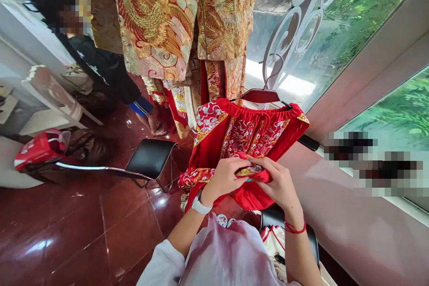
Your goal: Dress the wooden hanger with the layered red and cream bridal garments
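Observation:
A red embroidered skirt point(243, 136) with a gathered waistband hangs from a dark red hanger point(259, 96), which hooks onto the white scrollwork in front of the window. Part of its red cloth is bunched up between my two hands, with a gold-patterned edge showing. My left hand point(226, 176) is closed on this fold from the left side. From the right, my right hand point(276, 181) also grips it, fingertips close to those of the left. Whether anything else lies inside the fold is hidden.
Gold embroidered garments point(154, 22) hang ahead. A black chair point(150, 158) stands on the red tiled floor to the left, near a red bag point(40, 147). Another person point(97, 62) is at the far left. A second chair point(311, 237) holding pale cloth is beside me, by the wall.

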Tool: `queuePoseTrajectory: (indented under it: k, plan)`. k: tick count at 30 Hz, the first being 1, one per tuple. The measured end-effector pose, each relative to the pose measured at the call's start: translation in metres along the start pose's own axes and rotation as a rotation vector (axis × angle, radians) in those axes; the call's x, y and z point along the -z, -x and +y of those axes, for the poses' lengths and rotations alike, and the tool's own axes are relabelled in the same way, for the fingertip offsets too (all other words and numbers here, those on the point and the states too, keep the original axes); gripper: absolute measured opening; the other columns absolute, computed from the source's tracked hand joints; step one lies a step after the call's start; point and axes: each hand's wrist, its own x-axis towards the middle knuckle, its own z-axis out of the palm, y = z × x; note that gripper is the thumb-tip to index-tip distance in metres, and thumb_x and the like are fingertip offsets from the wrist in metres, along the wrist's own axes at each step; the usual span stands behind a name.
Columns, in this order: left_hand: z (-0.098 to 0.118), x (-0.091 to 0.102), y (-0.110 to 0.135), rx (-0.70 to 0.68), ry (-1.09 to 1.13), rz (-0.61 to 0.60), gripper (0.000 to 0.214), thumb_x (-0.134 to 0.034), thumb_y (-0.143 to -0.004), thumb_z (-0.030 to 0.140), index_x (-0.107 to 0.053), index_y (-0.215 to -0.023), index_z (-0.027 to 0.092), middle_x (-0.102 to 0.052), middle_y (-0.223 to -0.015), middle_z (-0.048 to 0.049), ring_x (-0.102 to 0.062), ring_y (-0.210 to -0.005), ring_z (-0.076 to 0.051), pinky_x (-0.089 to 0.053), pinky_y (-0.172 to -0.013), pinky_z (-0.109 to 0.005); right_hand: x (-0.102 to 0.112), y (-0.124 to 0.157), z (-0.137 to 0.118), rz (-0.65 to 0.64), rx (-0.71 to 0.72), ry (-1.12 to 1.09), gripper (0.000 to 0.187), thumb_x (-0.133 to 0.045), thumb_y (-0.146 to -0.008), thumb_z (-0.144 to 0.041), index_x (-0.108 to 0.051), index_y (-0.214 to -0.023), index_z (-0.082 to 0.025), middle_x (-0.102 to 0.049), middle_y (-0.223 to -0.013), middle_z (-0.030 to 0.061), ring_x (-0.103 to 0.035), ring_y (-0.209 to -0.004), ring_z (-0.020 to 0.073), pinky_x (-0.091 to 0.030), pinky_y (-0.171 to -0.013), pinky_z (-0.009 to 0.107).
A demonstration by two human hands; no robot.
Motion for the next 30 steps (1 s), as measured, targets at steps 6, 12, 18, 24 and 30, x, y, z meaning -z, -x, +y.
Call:
queuePoseTrajectory:
  k: [6, 12, 18, 24, 30]
  plan:
    - [-0.099, -0.019, 0.132, 0.517, 0.213, 0.319, 0.077, -0.085, -0.061, 0.03, -0.057, -0.133, 0.025, -0.062, -0.132, -0.0102, -0.059, -0.124, -0.029, -0.044, -0.11, -0.046, -0.033, -0.004, 0.002, 0.206, 0.118, 0.048, 0.037, -0.044, -0.071, -0.001, -0.068, -0.088, -0.024, -0.078, -0.085, 0.0027, -0.074, -0.074, 0.018, -0.056, -0.066, 0.027]
    - [-0.153, -0.105, 0.179, 0.846, 0.386, 0.77, 0.046, -0.076, -0.064, 0.055, -0.059, -0.089, 0.02, -0.067, -0.087, -0.0048, -0.067, -0.084, -0.025, -0.054, -0.081, -0.039, -0.057, -0.009, -0.008, 0.387, 0.064, -0.057, 0.035, -0.046, -0.072, -0.003, -0.068, -0.087, -0.025, -0.076, -0.079, 0.0012, -0.072, -0.071, 0.0186, -0.057, -0.065, 0.029]
    - [-0.161, -0.103, 0.168, 0.851, 0.317, 0.986, 0.044, -0.058, -0.08, 0.066, -0.057, -0.08, 0.022, -0.063, -0.079, -0.0025, -0.064, -0.078, -0.022, -0.054, -0.076, -0.036, -0.06, 0.002, -0.009, 0.461, -0.125, -0.076, 0.032, -0.047, -0.067, -0.007, -0.067, -0.084, -0.025, -0.076, -0.081, 0.0014, -0.073, -0.074, 0.0211, -0.058, -0.068, 0.033]
    - [-0.168, -0.119, 0.159, 0.812, 0.484, 0.872, 0.048, -0.07, -0.07, 0.062, -0.065, -0.092, 0.02, -0.072, -0.099, -0.0085, -0.069, -0.099, -0.027, -0.053, -0.093, -0.041, -0.058, 0.012, -0.005, 0.561, -0.261, -0.204, 0.024, -0.05, -0.069, -0.009, -0.065, -0.081, -0.023, -0.073, -0.079, 0.0021, -0.071, -0.078, 0.0213, -0.056, -0.072, 0.033]
    - [-0.156, -0.023, 0.16, 0.824, 0.235, 1.154, 0.039, -0.064, -0.069, 0.053, -0.068, -0.084, 0.017, -0.075, -0.089, -0.0103, -0.069, -0.089, -0.027, -0.055, -0.09, -0.042, -0.063, 0.037, 0.035, 0.493, -0.275, -0.131, 0.006, -0.06, -0.082, -0.021, -0.065, -0.079, -0.022, -0.071, -0.095, 0.0063, -0.066, -0.089, 0.0238, -0.051, -0.08, 0.04]
